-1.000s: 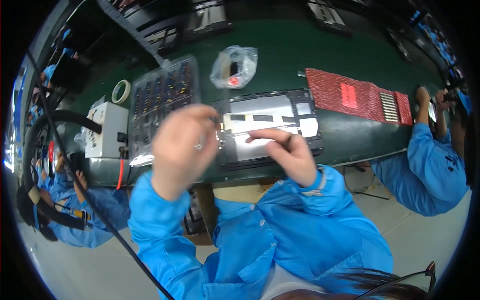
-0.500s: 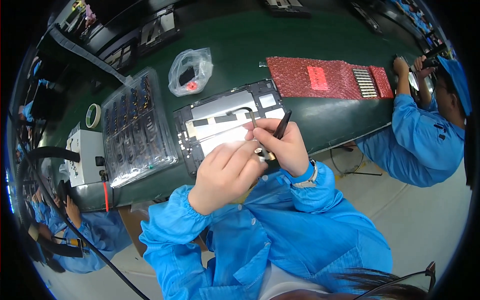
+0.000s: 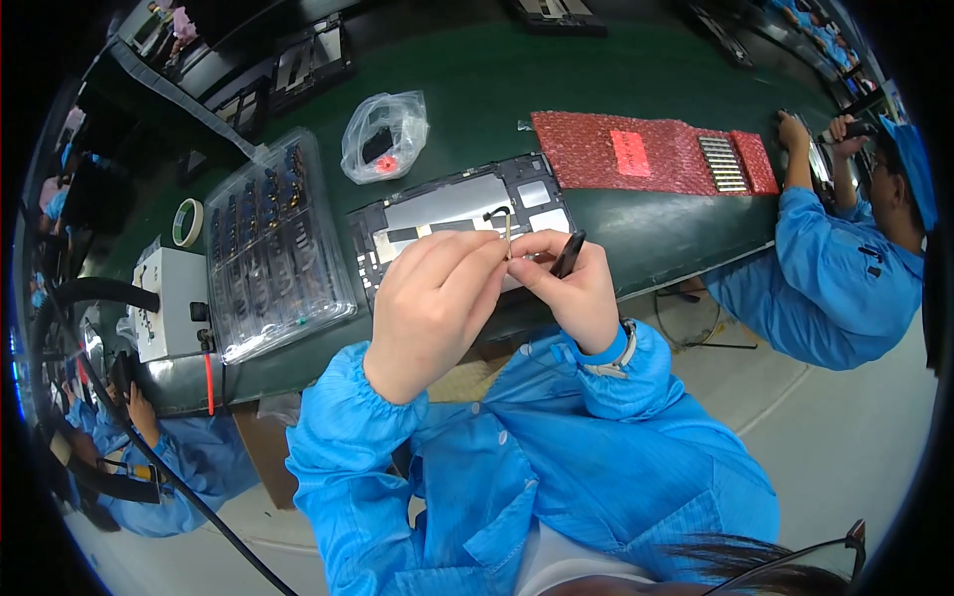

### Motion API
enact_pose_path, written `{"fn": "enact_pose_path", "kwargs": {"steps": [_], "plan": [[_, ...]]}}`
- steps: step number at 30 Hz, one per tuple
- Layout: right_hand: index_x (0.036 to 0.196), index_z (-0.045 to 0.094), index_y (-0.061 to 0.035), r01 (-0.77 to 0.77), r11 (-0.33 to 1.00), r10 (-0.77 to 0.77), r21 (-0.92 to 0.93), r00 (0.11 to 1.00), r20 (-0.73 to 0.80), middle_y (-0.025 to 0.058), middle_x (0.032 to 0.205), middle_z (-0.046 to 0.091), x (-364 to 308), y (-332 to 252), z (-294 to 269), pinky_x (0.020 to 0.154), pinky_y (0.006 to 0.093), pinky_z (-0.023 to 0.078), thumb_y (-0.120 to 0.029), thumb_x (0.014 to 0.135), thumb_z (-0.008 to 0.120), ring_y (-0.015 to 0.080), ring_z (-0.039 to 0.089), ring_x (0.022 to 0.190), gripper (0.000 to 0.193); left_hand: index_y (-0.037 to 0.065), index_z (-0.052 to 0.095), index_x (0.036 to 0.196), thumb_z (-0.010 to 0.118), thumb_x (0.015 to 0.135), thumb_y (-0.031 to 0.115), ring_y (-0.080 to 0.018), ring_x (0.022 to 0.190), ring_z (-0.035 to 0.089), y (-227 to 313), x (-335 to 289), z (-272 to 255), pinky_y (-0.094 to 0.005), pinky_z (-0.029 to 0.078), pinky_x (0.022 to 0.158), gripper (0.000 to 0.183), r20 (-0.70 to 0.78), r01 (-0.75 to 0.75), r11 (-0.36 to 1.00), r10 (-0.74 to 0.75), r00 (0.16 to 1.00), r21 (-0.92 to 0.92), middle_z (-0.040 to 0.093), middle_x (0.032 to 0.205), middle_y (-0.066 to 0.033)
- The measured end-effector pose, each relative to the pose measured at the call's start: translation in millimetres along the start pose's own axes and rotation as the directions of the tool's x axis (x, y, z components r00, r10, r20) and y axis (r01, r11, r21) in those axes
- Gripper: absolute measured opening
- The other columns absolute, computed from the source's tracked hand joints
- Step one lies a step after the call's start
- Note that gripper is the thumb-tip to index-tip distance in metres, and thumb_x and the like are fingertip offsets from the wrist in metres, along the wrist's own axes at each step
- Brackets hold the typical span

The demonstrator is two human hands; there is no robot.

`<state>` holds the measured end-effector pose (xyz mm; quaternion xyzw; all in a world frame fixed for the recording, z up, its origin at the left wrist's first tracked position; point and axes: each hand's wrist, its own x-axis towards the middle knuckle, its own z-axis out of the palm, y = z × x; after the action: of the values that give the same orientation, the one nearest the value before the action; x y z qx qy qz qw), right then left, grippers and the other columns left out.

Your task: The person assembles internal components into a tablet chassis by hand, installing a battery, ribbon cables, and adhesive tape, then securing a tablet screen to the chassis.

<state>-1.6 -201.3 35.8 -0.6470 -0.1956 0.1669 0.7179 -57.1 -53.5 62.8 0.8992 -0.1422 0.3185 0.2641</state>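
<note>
My left hand [image 3: 432, 303] is closed, its fingertips pinching at a thin brownish flex cable [image 3: 509, 234] with a black curved end. My right hand [image 3: 581, 293] meets it at the cable's lower part, thumb and forefinger pressed together. A slim black pen-shaped tool [image 3: 567, 255] is tucked in the right hand; its lower end is hidden by the fingers. Both hands are over the near edge of an opened tablet housing [image 3: 447, 206], black-framed with silver and white panels, lying on the green table. The left hand covers part of the housing.
Left of the housing lies a clear tray of small parts [image 3: 273, 248], beside a grey-white box [image 3: 171, 308] and a tape roll [image 3: 186, 223]. Behind are a plastic bag [image 3: 386, 137] and red bubble wrap [image 3: 586, 149]. A co-worker in blue [image 3: 835, 268] sits at the right.
My left hand has risen and turned, its fingertips moving up to the flex cable. The cable now stands more upright between both hands. My right hand has shifted only slightly.
</note>
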Motion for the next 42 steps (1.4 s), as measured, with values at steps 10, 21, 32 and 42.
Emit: {"fn": "enact_pose_path", "kwargs": {"steps": [10,21,32,42], "plan": [[0.097,0.062,0.0011,0.192,0.951,-0.173,-0.241,0.980,0.099,0.0109,0.089,0.063,-13,-12,12,0.065,0.0231,0.050,0.003,0.078,0.059,0.0144,0.061,0.081,0.019,0.003,0.062,0.087,0.065,0.063,0.007,-0.0197,0.076,0.057,0,-14,-11,-0.0317,0.048,0.066,0.025,-0.061,-0.175,0.933,0.204,0.977,0.315,0.061,0.089,-0.0056],[0.095,0.063,0.0001,0.286,0.905,-0.258,-0.314,0.957,0.129,0.0110,0.083,0.063,-14,-10,12,0.053,0.0232,0.047,0.004,0.073,0.062,0.0150,0.062,0.072,0.022,0.003,0.063,0.083,0.067,0.060,0.003,-0.0195,0.072,0.057,2,-17,-15,-0.0300,0.047,0.061,0.023,-0.024,-0.208,0.879,0.241,0.970,0.428,0.062,0.086,-0.0047],[0.090,0.066,-0.0009,0.226,0.934,-0.180,-0.277,0.967,0.182,0.0075,0.078,0.065,-6,14,0,0.050,0.0197,0.039,0.002,0.073,0.064,0.0082,0.056,0.063,0.017,0.003,0.063,0.085,0.061,0.069,-0.009,-0.0221,0.076,0.057,-4,-134,-88,-0.0300,0.046,0.064,0.019,-0.629,0.669,0.549,-0.301,0.717,0.500,0.063,0.084,-0.0080],[0.088,0.065,0.0024,0.132,0.963,-0.090,-0.235,0.979,0.183,0.0069,0.079,0.065,11,14,2,0.050,0.0179,0.031,0.004,0.073,0.062,0.0028,0.042,0.056,0.015,0.001,0.062,0.085,0.057,0.080,0.012,-0.0296,0.075,0.057,-18,-289,-91,-0.0389,0.045,0.064,0.013,-0.484,0.771,-0.088,-0.821,0.302,0.631,0.061,0.083,-0.0136]]}}
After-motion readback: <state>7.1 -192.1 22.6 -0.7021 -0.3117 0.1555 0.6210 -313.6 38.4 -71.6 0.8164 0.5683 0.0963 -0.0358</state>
